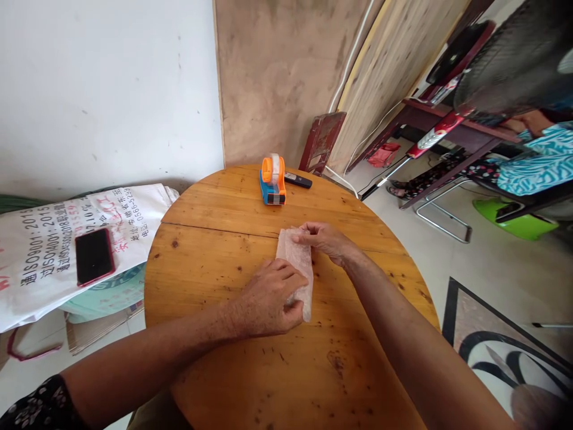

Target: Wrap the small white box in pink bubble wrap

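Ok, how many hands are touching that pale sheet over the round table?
2. The left hand is along its nearer part, and the right hand is at the far end of the pale sheet. No other hand shows there.

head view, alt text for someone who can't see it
The left hand and right hand hold a pale strip over a round wooden table, the right at its far end. Beyond it sit an orange-and-blue tape dispenser and a black object; a phone lies on a white sack.
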Demonstrator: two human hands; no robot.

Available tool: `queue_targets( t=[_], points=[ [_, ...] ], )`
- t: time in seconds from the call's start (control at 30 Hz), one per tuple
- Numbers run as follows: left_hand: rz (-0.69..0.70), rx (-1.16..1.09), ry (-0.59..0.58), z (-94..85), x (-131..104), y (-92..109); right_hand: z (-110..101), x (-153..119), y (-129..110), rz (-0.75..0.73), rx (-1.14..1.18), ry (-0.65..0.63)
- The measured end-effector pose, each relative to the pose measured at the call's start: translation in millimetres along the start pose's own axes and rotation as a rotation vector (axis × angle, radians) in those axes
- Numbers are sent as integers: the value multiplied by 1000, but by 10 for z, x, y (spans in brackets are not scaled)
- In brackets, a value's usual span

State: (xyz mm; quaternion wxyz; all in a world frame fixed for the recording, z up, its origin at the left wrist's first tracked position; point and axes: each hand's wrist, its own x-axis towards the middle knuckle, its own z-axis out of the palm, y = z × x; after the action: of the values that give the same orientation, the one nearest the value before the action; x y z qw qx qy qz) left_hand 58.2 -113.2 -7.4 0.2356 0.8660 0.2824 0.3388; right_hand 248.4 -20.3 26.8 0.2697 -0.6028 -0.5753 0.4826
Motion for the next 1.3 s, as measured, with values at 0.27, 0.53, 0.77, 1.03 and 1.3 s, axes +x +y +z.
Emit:
queue_targets(
  t=[0.27,0.53,0.77,1.03,1.3],
  points=[
    [23,126,5,-53,-10,36,181,58,205,-110,22,202],
    [-20,203,-124,-119,14,98,184,103,241,-140,-33,213],
    [-99,118,-118,-104,-12,83,200,-18,154,1,299,122],
    [-81,105,-63,-74,-12,23,119,-225,-56,-86,404,19],
    [-129,293,-50,-119,-6,108,262,-665,-166,-310,384,49]
  ],
)
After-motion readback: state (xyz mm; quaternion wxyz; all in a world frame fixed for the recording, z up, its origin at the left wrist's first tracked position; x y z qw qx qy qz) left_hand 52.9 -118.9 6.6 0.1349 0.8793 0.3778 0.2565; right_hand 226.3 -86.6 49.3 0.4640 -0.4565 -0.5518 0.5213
